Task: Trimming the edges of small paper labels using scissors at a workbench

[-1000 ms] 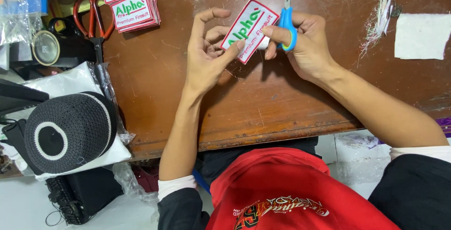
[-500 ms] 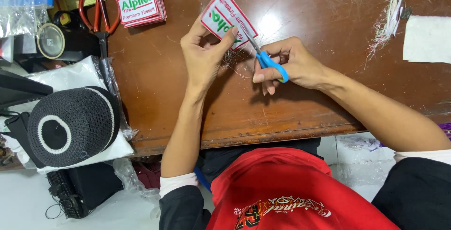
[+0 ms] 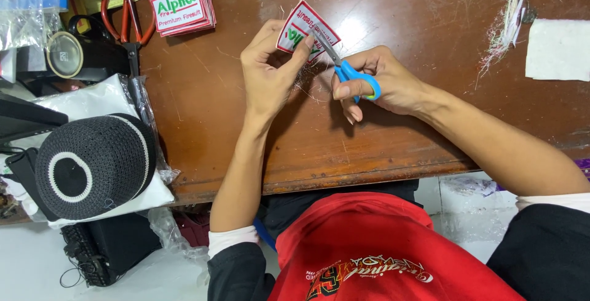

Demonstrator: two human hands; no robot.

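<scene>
— Well, left hand (image 3: pixel 268 70) pinched on a small white embroidered cloth patch with a red border and green lettering (image 3: pixel 302 27), thumb in front, fingers curled behind. Held tilted, just above the glossy brown wooden desk (image 3: pixel 393 147), near its far middle.

— And the right hand (image 3: pixel 381 83)?

— Closed around small scissors with bright blue plastic loops and short steel blades (image 3: pixel 344 67). Blades laid against the patch's right edge; open or shut at the tip, cannot tell. Fine loose threads hanging between the two hands.

— Anything else around?

— Over on the far left, a stack of matching rectangular patches (image 3: pixel 178 0), flat on the desk. Beside it, larger scissors with orange-red handles (image 3: pixel 127 21), blades pointing toward the near edge. Lower left, a round black knitted cap with a white ring (image 3: pixel 92 166), resting on a clear plastic bag of white cloth (image 3: pixel 98 101). Far right, a square of white fabric (image 3: pixel 558 49) and a wispy tangle of pale thread scraps (image 3: pixel 510 24). Nothing between the hands and the patch.
</scene>
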